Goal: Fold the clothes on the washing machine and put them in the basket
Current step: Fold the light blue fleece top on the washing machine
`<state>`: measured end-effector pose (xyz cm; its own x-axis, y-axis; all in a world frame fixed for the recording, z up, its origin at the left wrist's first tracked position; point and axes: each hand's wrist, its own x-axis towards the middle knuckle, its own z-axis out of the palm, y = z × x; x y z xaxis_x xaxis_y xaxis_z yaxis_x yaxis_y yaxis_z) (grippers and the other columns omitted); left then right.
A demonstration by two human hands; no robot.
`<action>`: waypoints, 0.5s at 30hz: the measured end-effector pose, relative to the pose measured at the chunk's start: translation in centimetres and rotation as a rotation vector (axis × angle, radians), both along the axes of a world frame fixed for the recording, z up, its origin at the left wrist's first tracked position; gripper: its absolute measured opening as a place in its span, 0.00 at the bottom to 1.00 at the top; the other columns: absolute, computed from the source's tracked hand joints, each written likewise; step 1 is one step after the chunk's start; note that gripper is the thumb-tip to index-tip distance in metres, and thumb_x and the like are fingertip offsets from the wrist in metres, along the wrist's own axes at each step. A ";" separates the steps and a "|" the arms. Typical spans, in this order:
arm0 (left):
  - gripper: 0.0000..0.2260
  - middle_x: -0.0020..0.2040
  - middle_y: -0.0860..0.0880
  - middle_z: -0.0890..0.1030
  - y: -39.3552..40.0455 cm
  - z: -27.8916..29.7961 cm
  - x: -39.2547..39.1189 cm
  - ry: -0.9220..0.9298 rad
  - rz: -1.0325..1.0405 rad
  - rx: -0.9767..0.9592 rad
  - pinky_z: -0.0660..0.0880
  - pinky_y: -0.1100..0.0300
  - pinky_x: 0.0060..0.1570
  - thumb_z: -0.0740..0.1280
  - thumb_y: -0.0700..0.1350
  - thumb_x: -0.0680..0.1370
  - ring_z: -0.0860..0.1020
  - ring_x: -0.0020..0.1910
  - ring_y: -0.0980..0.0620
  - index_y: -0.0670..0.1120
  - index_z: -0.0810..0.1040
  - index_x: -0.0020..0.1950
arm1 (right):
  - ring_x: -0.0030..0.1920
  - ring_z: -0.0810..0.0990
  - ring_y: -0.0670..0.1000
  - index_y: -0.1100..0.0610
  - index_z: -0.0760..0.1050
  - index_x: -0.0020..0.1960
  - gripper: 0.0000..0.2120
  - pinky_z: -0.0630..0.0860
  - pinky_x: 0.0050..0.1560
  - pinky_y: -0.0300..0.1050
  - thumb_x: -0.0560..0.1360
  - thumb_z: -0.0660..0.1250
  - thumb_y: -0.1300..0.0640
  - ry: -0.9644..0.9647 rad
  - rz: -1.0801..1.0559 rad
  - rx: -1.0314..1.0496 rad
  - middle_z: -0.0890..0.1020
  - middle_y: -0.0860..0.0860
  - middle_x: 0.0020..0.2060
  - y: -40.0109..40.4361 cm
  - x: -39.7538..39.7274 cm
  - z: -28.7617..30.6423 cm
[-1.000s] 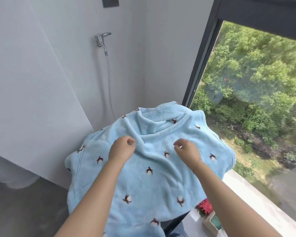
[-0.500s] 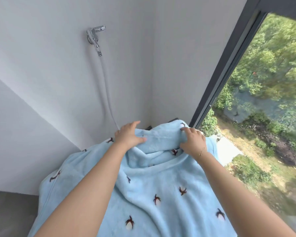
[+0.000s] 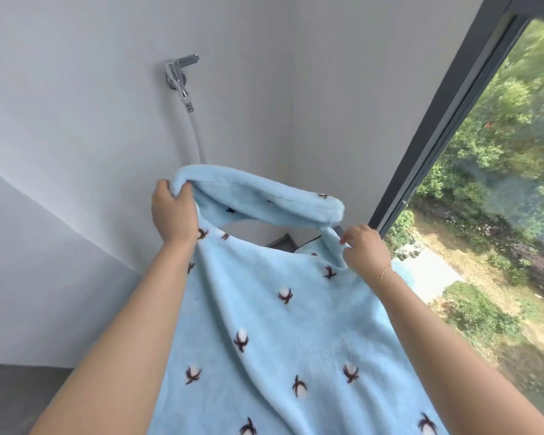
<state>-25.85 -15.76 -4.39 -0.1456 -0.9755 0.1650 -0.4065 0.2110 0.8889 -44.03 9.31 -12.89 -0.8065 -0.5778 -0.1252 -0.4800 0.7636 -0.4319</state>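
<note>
While both arms stretch forward in front of a pale grey wall, a person holds up a light-blue fleece garment patterned with small dark-and-white cotton-boll motifs [image 3: 283, 334], its thick rolled collar [image 3: 264, 196] arching between the two hands. The left hand [image 3: 174, 211] has its fingers and thumb curled round the collar's left end, raised higher; the right hand [image 3: 363, 249] pinches the fabric lower down at the right end of the collar, close to the dark window frame [image 3: 446, 120]. The body of the garment hangs from the two grips and runs out of the bottom of the view, so neither the washing machine nor the basket can be seen. A chrome wall tap with a white hose [image 3: 182, 80] sits on the wall behind, just above the collar. The step in hand appears to be lifting and squaring the garment before the first fold. Doing it well would likely mean levelling the two hands, drawing them apart until the collar line is taut, and moving each grip out to a shoulder seam so the plush, heavy cloth hangs flat. Thick pile tends to slide and bunch, so a light shake and firm pinches should help.
</note>
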 end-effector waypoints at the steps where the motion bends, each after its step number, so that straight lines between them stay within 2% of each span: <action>1: 0.04 0.42 0.46 0.75 -0.9 0.0 0.6 0.022 0.017 0.016 0.64 0.58 0.41 0.62 0.43 0.76 0.72 0.42 0.46 0.44 0.70 0.44 | 0.62 0.72 0.58 0.54 0.74 0.61 0.18 0.72 0.54 0.48 0.73 0.61 0.64 -0.079 0.020 0.113 0.74 0.54 0.59 0.0 0.2 -0.9; 2: 0.04 0.42 0.47 0.75 -1.2 -0.2 1.1 0.031 0.026 0.035 0.66 0.57 0.42 0.62 0.44 0.75 0.72 0.42 0.46 0.44 0.71 0.43 | 0.65 0.69 0.58 0.53 0.72 0.66 0.20 0.70 0.57 0.48 0.74 0.62 0.62 -0.137 0.011 0.173 0.72 0.54 0.63 0.4 0.4 -1.6; 4: 0.04 0.40 0.49 0.75 -1.2 -0.7 1.7 0.040 0.020 0.079 0.68 0.55 0.43 0.61 0.44 0.73 0.72 0.41 0.46 0.44 0.71 0.41 | 0.67 0.67 0.57 0.53 0.69 0.69 0.22 0.68 0.61 0.48 0.75 0.64 0.57 -0.172 -0.052 0.156 0.70 0.53 0.66 0.6 0.8 -2.7; 6: 0.04 0.38 0.49 0.76 -1.1 -1.2 2.4 0.090 0.025 0.139 0.70 0.55 0.44 0.60 0.44 0.72 0.74 0.42 0.44 0.44 0.72 0.41 | 0.65 0.70 0.57 0.54 0.69 0.68 0.22 0.68 0.61 0.49 0.75 0.66 0.52 -0.119 -0.116 0.125 0.73 0.53 0.63 0.3 1.1 -3.1; 8: 0.11 0.45 0.45 0.81 -1.2 -1.7 3.0 0.171 0.060 0.191 0.74 0.53 0.49 0.59 0.45 0.71 0.78 0.48 0.43 0.42 0.77 0.47 | 0.57 0.76 0.57 0.55 0.74 0.57 0.19 0.69 0.57 0.50 0.74 0.66 0.43 -0.108 -0.160 0.181 0.79 0.53 0.52 0.1 1.1 -3.1; 10: 0.18 0.53 0.46 0.82 -1.3 -1.8 3.6 0.211 0.102 0.195 0.76 0.53 0.55 0.59 0.48 0.71 0.80 0.53 0.46 0.44 0.79 0.57 | 0.45 0.78 0.55 0.55 0.72 0.43 0.19 0.71 0.49 0.48 0.73 0.65 0.38 -0.180 -0.179 0.246 0.78 0.50 0.39 0.2 0.9 -2.9; 13: 0.17 0.53 0.50 0.82 -1.1 -1.3 4.3 0.285 0.121 0.190 0.77 0.54 0.56 0.60 0.47 0.72 0.80 0.53 0.49 0.46 0.80 0.57 | 0.34 0.73 0.52 0.57 0.68 0.36 0.16 0.67 0.34 0.43 0.73 0.67 0.47 -0.332 -0.250 0.134 0.74 0.51 0.32 0.8 0.6 -2.5; 15: 0.15 0.50 0.50 0.83 -1.0 -1.0 4.7 0.331 0.135 0.199 0.77 0.53 0.56 0.61 0.48 0.72 0.81 0.51 0.50 0.46 0.80 0.54 | 0.31 0.70 0.53 0.58 0.68 0.35 0.13 0.64 0.34 0.43 0.72 0.68 0.53 -0.478 -0.396 -0.116 0.71 0.54 0.30 1.2 0.5 -1.7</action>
<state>-21.14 -16.76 -5.44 0.0148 -0.9998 -0.0128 -0.1036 -0.0143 0.9945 -43.55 10.56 -14.64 -0.8328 -0.2783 -0.4786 0.0958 0.7790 -0.6197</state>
